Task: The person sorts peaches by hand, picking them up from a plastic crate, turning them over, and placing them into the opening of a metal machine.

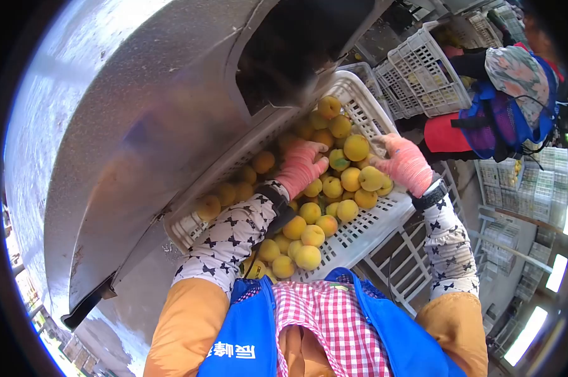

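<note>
A white plastic crate [359, 234] holds many yellow-orange round fruits [313, 235] in front of me. My left hand [301, 166], in a pink glove with bare fingertips, lies among the fruits near the crate's middle. Its fingers are bent and partly apart, and whether a fruit is under them is hidden. My right hand [402, 162], gloved the same way, is at the crate's right side. Its fingers are spread beside a large yellow fruit [356, 147], and no fruit is seen gripped in it.
A grey metal machine [170, 107] with a dark opening overhangs the crate's left side. Another person [516, 94] in a blue vest is at the upper right, near white crates [425, 69]. A white slatted rack [403, 264] stands below the crate's right edge.
</note>
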### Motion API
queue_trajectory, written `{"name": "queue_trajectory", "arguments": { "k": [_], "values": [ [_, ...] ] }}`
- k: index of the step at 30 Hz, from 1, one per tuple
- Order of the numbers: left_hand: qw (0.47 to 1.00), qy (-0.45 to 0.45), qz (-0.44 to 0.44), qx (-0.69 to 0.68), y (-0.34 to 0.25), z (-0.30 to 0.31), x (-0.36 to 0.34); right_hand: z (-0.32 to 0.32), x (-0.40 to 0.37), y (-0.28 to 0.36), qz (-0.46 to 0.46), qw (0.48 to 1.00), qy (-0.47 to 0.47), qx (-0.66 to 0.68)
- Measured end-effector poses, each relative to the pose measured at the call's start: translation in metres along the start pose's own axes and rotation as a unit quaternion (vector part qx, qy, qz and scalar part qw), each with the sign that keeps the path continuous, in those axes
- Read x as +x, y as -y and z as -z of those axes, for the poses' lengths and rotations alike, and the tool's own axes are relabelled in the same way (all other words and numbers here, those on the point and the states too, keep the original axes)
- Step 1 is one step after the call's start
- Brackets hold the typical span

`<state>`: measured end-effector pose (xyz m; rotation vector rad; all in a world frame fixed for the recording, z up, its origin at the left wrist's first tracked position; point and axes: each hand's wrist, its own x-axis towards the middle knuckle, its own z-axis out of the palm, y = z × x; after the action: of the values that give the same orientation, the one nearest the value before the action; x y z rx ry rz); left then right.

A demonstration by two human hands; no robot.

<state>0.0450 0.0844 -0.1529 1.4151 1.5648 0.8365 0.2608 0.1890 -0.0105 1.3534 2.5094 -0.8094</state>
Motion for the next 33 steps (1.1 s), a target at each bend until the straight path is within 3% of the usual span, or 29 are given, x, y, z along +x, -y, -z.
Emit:
{"name": "queue_trajectory", "arguments": {
  "k": [3,4,5,7,9,11,12,13,15,17,18,19,22,24,29,31,33],
  "values": [
    [0.997,0.008,-0.023,0.07,0.029,-0.057,0.023,-0.034,-0.011,0.001,-0.02,0.984,0.098,-0.147],
    [0.985,0.021,-0.046,0.168,0.029,-0.061,0.027,-0.053,-0.017,-0.008,0.061,0.982,0.016,-0.178],
    [0.985,0.023,-0.045,0.166,0.03,-0.064,0.027,-0.065,-0.013,-0.02,0.06,0.982,0.018,-0.177],
    [0.968,0.05,-0.066,0.236,0.024,-0.061,0.023,-0.072,-0.003,-0.014,-0.015,0.958,0.143,-0.247],
    [0.968,0.088,-0.042,0.23,0.023,-0.057,0.03,-0.053,-0.004,-0.008,-0.034,0.959,0.155,-0.237],
    [0.977,0.056,-0.048,0.202,0.033,-0.066,0.027,-0.025,-0.016,0.0,-0.004,0.998,0.051,-0.028],
    [0.983,0.025,-0.053,0.173,0.039,-0.073,0.022,-0.022,-0.022,-0.003,0.051,0.992,-0.037,0.108],
    [0.992,0.052,-0.014,0.112,0.04,-0.073,0.02,-0.013,-0.025,0.003,0.094,0.981,-0.093,0.141],
    [0.989,0.082,0.004,0.119,0.044,-0.075,0.022,-0.001,-0.028,0.032,0.117,0.959,-0.159,0.202],
    [0.981,0.161,0.032,0.099,0.048,-0.078,0.034,0.007,-0.022,0.067,0.114,0.937,-0.186,0.273],
    [0.976,0.186,0.032,0.107,0.022,-0.061,0.035,0.001,-0.012,0.077,0.168,0.917,-0.238,0.272],
    [0.969,0.214,0.034,0.116,-0.002,-0.04,0.034,0.001,-0.003,0.096,0.173,0.908,-0.275,0.265],
    [0.97,0.213,0.017,0.118,-0.002,-0.047,0.036,-0.001,0.032,0.149,0.149,0.892,-0.338,0.26],
    [0.97,0.214,0.019,0.111,0.003,-0.051,0.036,-0.005,0.061,0.165,0.208,0.832,-0.489,0.158],
    [0.973,0.215,0.028,0.076,0.017,-0.054,0.031,-0.019,0.087,0.183,0.133,0.84,-0.504,0.153],
    [0.974,0.218,0.029,0.051,0.024,-0.057,0.03,-0.016,0.099,0.193,0.078,0.875,-0.45,0.16],
    [0.975,0.222,0.024,0.005,0.029,-0.064,0.024,-0.008,0.108,0.198,0.095,0.868,-0.456,0.173]
  ]
}}
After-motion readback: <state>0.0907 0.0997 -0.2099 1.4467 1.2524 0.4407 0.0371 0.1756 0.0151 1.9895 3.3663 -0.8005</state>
